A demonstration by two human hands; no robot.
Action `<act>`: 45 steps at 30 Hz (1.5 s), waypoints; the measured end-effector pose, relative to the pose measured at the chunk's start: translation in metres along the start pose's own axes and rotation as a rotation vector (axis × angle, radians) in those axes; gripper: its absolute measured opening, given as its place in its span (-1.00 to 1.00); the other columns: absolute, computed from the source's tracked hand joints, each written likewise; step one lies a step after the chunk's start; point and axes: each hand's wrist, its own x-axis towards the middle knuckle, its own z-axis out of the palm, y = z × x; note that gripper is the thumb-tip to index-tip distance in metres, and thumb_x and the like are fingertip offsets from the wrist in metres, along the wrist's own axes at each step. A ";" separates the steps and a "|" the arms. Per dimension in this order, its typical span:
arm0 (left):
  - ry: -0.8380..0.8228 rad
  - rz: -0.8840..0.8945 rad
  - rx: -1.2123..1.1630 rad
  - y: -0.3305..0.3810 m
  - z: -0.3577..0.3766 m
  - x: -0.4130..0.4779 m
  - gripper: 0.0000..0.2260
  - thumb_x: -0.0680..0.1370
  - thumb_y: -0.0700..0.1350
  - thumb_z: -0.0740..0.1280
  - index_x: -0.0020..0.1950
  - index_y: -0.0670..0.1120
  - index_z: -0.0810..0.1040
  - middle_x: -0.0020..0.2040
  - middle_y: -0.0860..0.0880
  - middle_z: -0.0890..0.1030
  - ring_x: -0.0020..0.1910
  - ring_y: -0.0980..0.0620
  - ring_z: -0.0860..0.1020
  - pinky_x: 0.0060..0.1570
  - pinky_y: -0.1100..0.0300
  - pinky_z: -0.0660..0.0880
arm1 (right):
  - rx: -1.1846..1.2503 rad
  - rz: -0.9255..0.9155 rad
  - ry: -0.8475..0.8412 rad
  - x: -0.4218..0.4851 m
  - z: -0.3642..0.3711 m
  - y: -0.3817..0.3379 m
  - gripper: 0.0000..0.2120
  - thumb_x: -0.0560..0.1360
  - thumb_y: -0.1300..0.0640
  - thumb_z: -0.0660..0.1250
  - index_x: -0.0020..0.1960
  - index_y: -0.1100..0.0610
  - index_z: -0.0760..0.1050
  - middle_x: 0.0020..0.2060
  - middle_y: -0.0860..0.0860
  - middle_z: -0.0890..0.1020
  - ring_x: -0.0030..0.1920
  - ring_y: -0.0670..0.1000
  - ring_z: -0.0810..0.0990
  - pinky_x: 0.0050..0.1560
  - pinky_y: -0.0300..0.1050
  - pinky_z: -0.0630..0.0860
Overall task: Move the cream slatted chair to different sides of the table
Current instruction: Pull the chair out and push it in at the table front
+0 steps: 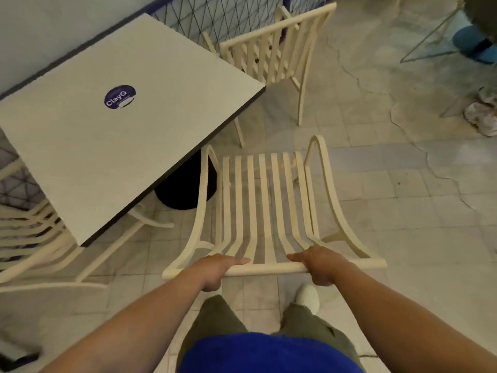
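A: Pale tiled floor (376, 200), cracked toward the right of the frame, with netting along the top edge. The grey square table (107, 146) fills the upper left, a round purple sticker (120, 96) on its top.

B: And the chairs?

A: A second chair (271, 49) stands at the table's far corner, top centre, and a third chair (35, 238) at the left edge. The cream slatted chair (266, 205) is at lower centre, just beside the table's near right edge, its seat front toward the top of the frame.

B: Its long axis?

A: The slats run away from the person, bottom to top of the frame; the top rail lies crosswise.

B: How will it handle?

A: Stiff and probably light, I'd judge. The rail is the natural hold.

B: The hands?

A: The left hand (215, 270) and right hand (320, 265) are both closed round that rail, well apart.
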 end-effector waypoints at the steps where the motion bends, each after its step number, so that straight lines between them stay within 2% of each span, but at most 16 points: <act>1: -0.003 -0.012 -0.029 0.009 0.003 -0.001 -0.14 0.55 -0.38 0.26 0.52 0.45 0.07 0.36 -0.01 0.46 0.15 -0.05 0.52 0.10 0.07 0.50 | -0.024 -0.014 -0.008 -0.002 -0.004 0.008 -0.28 0.52 0.30 0.30 0.54 -0.21 0.17 0.32 0.05 0.47 0.26 0.12 0.50 0.26 0.03 0.46; 4: -0.010 -0.032 -0.094 0.027 0.014 -0.002 -0.13 0.54 -0.41 0.24 0.54 0.43 0.08 0.40 -0.02 0.44 0.19 -0.08 0.52 0.15 0.04 0.49 | -0.088 -0.050 -0.034 -0.003 -0.010 0.026 -0.26 0.51 0.31 0.31 0.53 -0.22 0.17 0.32 0.05 0.47 0.24 0.12 0.51 0.26 0.03 0.48; 12: 0.003 -0.068 -0.191 0.043 0.034 0.000 -0.15 0.55 -0.38 0.25 0.56 0.39 0.04 0.35 -0.04 0.45 0.15 -0.09 0.52 -0.02 0.12 0.44 | -0.203 -0.074 -0.055 0.005 -0.020 0.037 -0.24 0.51 0.28 0.32 0.53 -0.27 0.15 0.32 0.02 0.47 0.26 0.09 0.50 0.26 0.00 0.46; 20: -0.006 -0.028 -0.225 0.039 0.028 0.002 -0.27 0.53 -0.12 0.34 0.58 0.32 0.10 0.30 -0.04 0.47 0.10 -0.09 0.54 0.10 -0.01 0.55 | -0.155 0.051 0.032 0.000 -0.017 0.045 -0.33 0.51 0.23 0.33 0.49 -0.26 0.25 0.31 -0.03 0.50 0.16 0.01 0.54 0.21 -0.08 0.50; 23: 0.024 -0.039 -0.222 0.037 0.033 0.002 -0.27 0.53 -0.14 0.35 0.57 0.34 0.12 0.32 -0.02 0.45 0.12 -0.09 0.53 0.07 0.01 0.53 | -0.192 0.069 0.038 -0.007 -0.019 0.053 -0.35 0.53 0.25 0.31 0.49 -0.24 0.25 0.32 -0.03 0.49 0.19 0.00 0.53 0.24 -0.09 0.47; 27: 0.033 -0.080 -0.202 0.040 0.036 0.000 -0.22 0.54 -0.28 0.31 0.56 0.36 0.11 0.32 -0.03 0.46 0.14 -0.10 0.53 0.09 -0.02 0.53 | -0.212 0.070 0.061 -0.004 -0.017 0.060 -0.34 0.54 0.25 0.31 0.49 -0.26 0.23 0.32 -0.04 0.49 0.19 -0.01 0.53 0.24 -0.11 0.46; 35: 0.060 -0.169 -0.239 0.053 0.036 -0.001 -0.18 0.55 -0.36 0.27 0.53 0.42 0.12 0.34 -0.01 0.47 0.10 -0.08 0.55 0.12 -0.03 0.55 | -0.284 -0.123 -0.084 0.011 -0.030 0.079 -0.26 0.51 0.26 0.32 0.53 -0.26 0.14 0.40 -0.03 0.42 0.34 0.04 0.45 0.34 -0.06 0.39; 41: 0.061 -0.248 -0.330 0.089 0.041 0.002 -0.16 0.54 -0.34 0.27 0.51 0.47 0.07 0.39 -0.01 0.44 0.15 -0.07 0.52 0.12 0.02 0.51 | -0.336 -0.242 -0.100 0.015 -0.052 0.109 -0.22 0.52 0.24 0.33 0.55 -0.28 0.06 0.35 0.02 0.43 0.26 0.07 0.49 0.27 -0.04 0.44; 45: 0.115 -0.305 -0.406 0.125 0.049 0.008 -0.18 0.56 -0.34 0.27 0.52 0.46 0.09 0.34 -0.02 0.46 0.07 -0.06 0.54 0.04 0.05 0.53 | -0.421 -0.292 -0.103 0.021 -0.069 0.130 -0.19 0.51 0.27 0.34 0.53 -0.31 0.08 0.33 0.03 0.45 0.23 0.08 0.50 0.24 -0.02 0.45</act>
